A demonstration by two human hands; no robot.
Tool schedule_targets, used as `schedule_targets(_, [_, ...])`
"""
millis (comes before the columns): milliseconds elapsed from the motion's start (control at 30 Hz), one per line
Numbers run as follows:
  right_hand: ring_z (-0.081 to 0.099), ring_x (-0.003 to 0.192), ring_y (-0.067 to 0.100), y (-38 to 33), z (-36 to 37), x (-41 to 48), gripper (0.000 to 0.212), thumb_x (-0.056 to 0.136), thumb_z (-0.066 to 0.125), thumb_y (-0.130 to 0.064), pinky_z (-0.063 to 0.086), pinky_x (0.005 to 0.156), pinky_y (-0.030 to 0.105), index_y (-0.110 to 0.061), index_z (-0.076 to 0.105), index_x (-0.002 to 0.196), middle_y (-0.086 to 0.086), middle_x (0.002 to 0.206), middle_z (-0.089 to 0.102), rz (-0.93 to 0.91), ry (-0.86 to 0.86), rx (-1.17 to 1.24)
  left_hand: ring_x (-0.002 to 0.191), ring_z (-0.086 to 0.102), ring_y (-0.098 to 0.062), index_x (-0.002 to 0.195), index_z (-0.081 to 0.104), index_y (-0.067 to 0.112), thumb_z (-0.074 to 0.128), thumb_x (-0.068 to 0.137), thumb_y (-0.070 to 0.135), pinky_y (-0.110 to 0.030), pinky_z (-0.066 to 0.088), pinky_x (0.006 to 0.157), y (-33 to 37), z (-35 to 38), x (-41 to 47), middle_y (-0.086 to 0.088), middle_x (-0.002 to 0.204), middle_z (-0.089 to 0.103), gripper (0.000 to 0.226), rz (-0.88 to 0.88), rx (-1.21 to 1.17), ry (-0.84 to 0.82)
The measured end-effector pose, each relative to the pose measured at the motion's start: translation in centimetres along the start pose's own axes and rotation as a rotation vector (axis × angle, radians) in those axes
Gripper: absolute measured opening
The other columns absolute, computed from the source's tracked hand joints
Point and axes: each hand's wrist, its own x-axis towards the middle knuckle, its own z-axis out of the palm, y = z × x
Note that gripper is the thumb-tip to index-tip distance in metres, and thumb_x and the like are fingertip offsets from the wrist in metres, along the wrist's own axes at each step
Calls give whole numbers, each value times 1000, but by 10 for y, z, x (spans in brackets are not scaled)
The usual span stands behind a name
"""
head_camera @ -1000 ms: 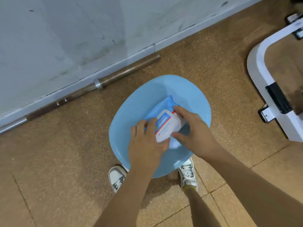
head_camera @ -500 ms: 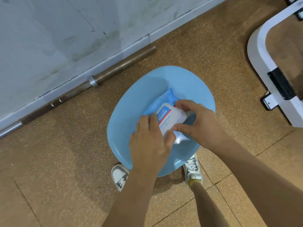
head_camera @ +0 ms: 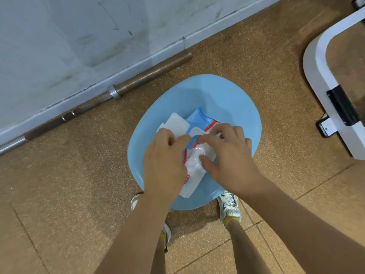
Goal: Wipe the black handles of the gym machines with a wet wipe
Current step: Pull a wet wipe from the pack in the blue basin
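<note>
Left grip (head_camera: 164, 161) and right grip (head_camera: 227, 155) clutch wipe pack (head_camera: 192, 175); long axis points toward wall (head_camera: 79, 36)

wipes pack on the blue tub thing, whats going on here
A person stands over a light blue plastic basin or seat and works on a wet wipe pack that rests on it. The left hand holds the pack, the white lid flap is flipped open, and the right hand pinches at the opening, apparently to pull a wipe. No wipe is clearly free yet. The white machine frame at the right is untouched.
</note>
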Motion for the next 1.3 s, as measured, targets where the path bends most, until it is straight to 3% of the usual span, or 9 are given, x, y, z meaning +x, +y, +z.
schedule_targets(100, [44,106,23,-6,2,1,19,71,71,-16,32,81,32,-34,68,78,-4,102,52,56,-11,247,75,56,-25,107,66,26,53,66,10,-33,37,62,1,1,-10,-4,88,50,46,33,-39,-138])
schedule_targets(200, [51,99,11,-6,-8,0,32,75,63,1,35,90,24,-30,65,67,-14,88,57,57,-141,620,78,56,-20,101,66,23,61,68,10,-37,47,65,-6,0,-21,1,93,48,36,-34,-219,-177])
schedule_targets(300, [53,70,-2,-6,-14,-1,33,78,58,11,39,71,11,-21,64,71,-18,67,59,171,-165,809,75,54,-8,83,72,19,66,71,12,-22,47,68,-16,-3,-26,6,87,50,15,-31,-338,-162])
schedule_targets(500, [59,84,24,-23,0,1,14,86,59,-29,46,67,34,-20,69,83,2,87,59,-78,-155,-30,85,57,-13,81,75,17,55,81,22,-25,47,74,-23,-4,-37,0,89,64,22,101,-278,-149])
schedule_targets(667, [60,84,29,-38,5,7,20,91,52,-26,30,60,28,-12,66,89,8,90,58,-24,-77,-166,94,56,-14,81,75,16,50,78,16,-22,46,80,-25,-4,-43,-3,100,63,25,116,-251,-163])
schedule_targets(767, [57,47,26,-42,9,14,26,51,85,-14,15,43,19,-9,60,57,9,60,56,-22,-93,-292,98,58,-18,78,74,13,45,75,17,-21,46,83,-23,-6,-46,-7,106,63,29,76,-275,-173])
schedule_targets(867, [44,30,21,-42,15,19,42,23,85,-3,7,43,14,-12,47,37,5,41,46,-78,-57,-307,96,62,-21,77,73,11,44,77,18,-24,47,81,-19,-7,-45,-6,105,64,29,20,-324,-147])
schedule_targets(1033, [52,43,27,-31,14,18,32,42,84,-5,38,45,20,-7,53,48,10,48,51,-293,-43,-217,86,61,-18,84,71,11,47,81,20,-29,48,78,-6,-6,-35,0,93,64,27,-136,-385,-37])
schedule_targets(1300, [40,57,8,-4,-3,16,19,88,48,-20,31,57,21,-7,48,74,-7,62,42,-152,-312,352,80,57,-17,69,72,13,45,82,43,-30,47,74,0,0,-28,3,87,53,41,-258,-364,-78])
